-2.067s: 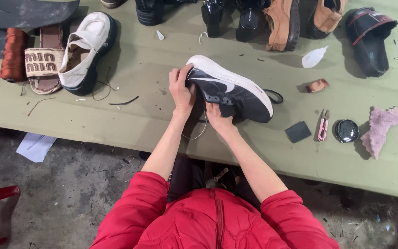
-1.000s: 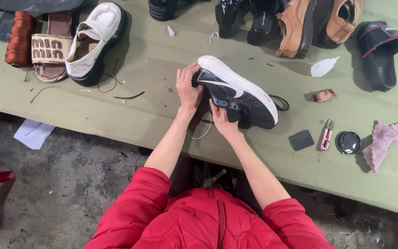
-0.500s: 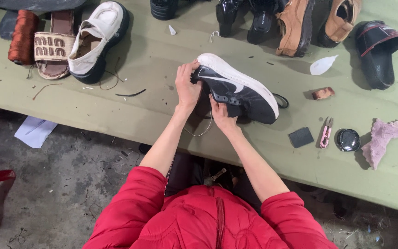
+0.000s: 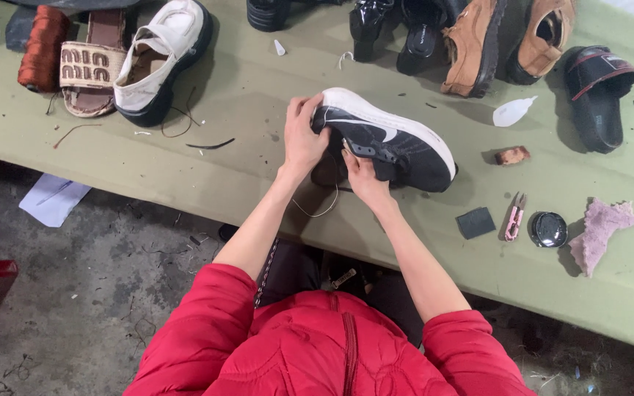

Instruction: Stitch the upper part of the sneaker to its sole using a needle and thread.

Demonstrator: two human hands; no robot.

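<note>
Black sneaker (image 4: 387,143) tipped on side near front edge of green workbench (image 4: 185,169), white sole turned away. Heel end gripped by left hand (image 4: 302,139), evidently to steady it. Right hand (image 4: 365,180) pinched at upper beside thread loop (image 4: 317,209). Thread snips (image 4: 513,217), polish tin (image 4: 549,229) laid within reach.

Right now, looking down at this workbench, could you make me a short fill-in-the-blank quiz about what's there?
1. Both hands hold a black sneaker with a ____ sole.
2. The left hand grips the sneaker at its ____ end.
3. The person's jacket is ____.
4. The spool of thread lies beside a ____.

Missing words: white; heel; red; sandal
</note>
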